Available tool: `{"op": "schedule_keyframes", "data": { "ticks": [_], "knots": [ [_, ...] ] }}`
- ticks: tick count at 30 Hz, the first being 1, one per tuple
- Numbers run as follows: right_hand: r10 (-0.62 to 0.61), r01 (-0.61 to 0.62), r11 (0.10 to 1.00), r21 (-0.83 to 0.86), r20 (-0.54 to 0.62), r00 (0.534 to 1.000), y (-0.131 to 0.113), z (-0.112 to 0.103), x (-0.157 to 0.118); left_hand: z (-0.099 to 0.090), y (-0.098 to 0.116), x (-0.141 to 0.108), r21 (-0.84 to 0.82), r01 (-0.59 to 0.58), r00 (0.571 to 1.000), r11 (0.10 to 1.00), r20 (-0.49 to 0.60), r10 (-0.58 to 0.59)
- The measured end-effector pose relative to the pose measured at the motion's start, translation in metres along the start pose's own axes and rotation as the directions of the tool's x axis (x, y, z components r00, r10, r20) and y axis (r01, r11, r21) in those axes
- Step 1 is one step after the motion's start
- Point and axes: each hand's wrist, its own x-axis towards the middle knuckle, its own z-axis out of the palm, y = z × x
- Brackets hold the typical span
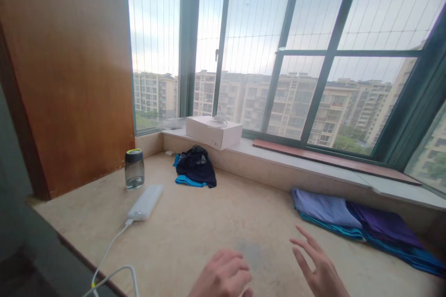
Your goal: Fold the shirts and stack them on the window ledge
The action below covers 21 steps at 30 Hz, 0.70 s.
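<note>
My left hand (223,274) is over the near part of the beige stone surface, with its fingers loosely bent and the thumb tip just below them, apart. I see nothing held in it. To its right, my right hand (317,264) is open, fingers spread and pointing up and to the left, with nothing in it. Nearest to the right hand lie folded clothes in two piles: a light purple one over teal cloth (324,209) and a dark purple one over blue cloth (386,225). Farther off, a crumpled dark navy and bright blue garment (197,167) lies by the ledge.
At the left stand a grey bottle with a dark lid (134,169) and a white power bank (145,202), whose white cable (111,243) runs over the front edge. A white box (213,132) and a reddish board (331,160) rest on the window ledge. A wooden panel (69,69) borders the left.
</note>
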Motion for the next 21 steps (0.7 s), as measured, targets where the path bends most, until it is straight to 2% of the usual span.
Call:
{"op": "schedule_keyframes", "data": {
  "ticks": [1, 3, 5, 7, 8, 10, 14, 21],
  "knots": [
    [0.010, -0.009, 1.000, 0.019, -0.063, 0.998, -0.002, -0.002, -0.001, -0.009, -0.009, 0.015, 0.023, 0.064, 0.994, 0.998, 0.084, -0.065],
    [0.024, -0.015, 0.999, 0.052, -0.164, 0.986, -0.006, -0.005, 0.001, -0.019, -0.036, 0.043, 0.109, 0.199, 0.950, 0.974, 0.222, -0.219],
    [0.022, -0.006, 0.997, 0.079, -0.204, 0.979, -0.009, -0.008, 0.002, -0.016, -0.076, 0.066, 0.190, 0.258, 0.910, 0.947, 0.280, -0.304],
    [0.023, -0.002, 0.995, 0.104, -0.204, 0.979, -0.013, -0.011, 0.003, -0.008, -0.119, 0.083, 0.226, 0.344, 0.879, 0.911, 0.264, -0.397],
    [0.032, -0.009, 0.993, 0.114, -0.199, 0.980, -0.016, -0.014, 0.003, -0.004, -0.138, 0.089, 0.239, 0.403, 0.866, 0.884, 0.214, -0.452],
    [0.064, -0.041, 0.991, 0.127, -0.190, 0.980, -0.021, -0.020, 0.002, 0.001, -0.168, 0.096, 0.252, 0.450, 0.851, 0.856, 0.169, -0.497],
    [0.113, -0.089, 0.987, 0.130, -0.186, 0.976, -0.028, -0.035, 0.002, -0.005, -0.195, 0.094, 0.297, 0.524, 0.801, 0.798, 0.147, -0.581],
    [0.101, -0.083, 0.990, 0.116, -0.163, 0.981, -0.025, -0.041, 0.005, -0.006, -0.245, 0.084, 0.465, 0.584, 0.650, 0.666, 0.225, -0.726]
  ]
}}
